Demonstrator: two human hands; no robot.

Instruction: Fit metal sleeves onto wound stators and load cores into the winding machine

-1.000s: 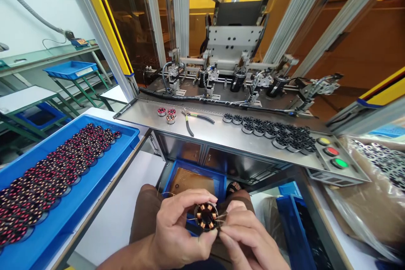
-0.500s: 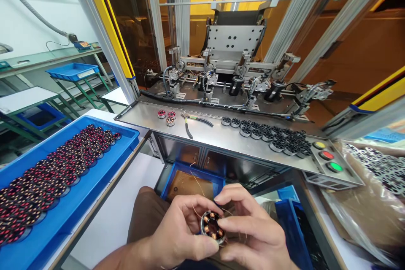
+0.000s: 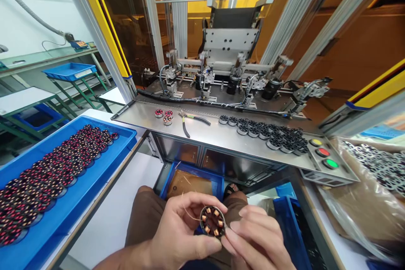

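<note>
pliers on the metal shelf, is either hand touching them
No, the pliers lie alone on the metal shelf, while both hands hold a wound coil well below it.

No readable writing is showing anywhere in this view. The white label on the far blue bin (image 3: 70, 70) is appearing only as a pale strip (too small to make out), and the yellow, red and green buttons on the control panel (image 3: 322, 152) are bearing no legible marks or numbers.
</note>
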